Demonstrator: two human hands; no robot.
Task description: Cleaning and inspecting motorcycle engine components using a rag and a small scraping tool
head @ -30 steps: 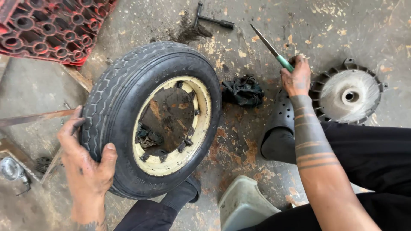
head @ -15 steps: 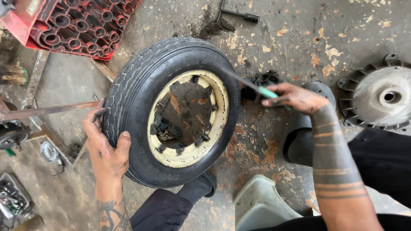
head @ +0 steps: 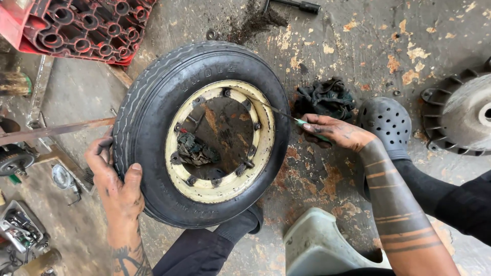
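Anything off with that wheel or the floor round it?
The cream rim is rusty and grimy, and a dirty clump sits inside it. The left hand grips the tyre; the right hand pokes a screwdriver in. Dark grit is spilled on the floor.

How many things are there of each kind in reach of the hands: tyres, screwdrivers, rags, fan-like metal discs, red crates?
Tyre on cream rim, gripped by left hand: 1
Green-handled screwdriver, in right hand: 1
Dark rag: 1
Finned metal disc, partly cut off: 1
Red crate: 1
Total: 5
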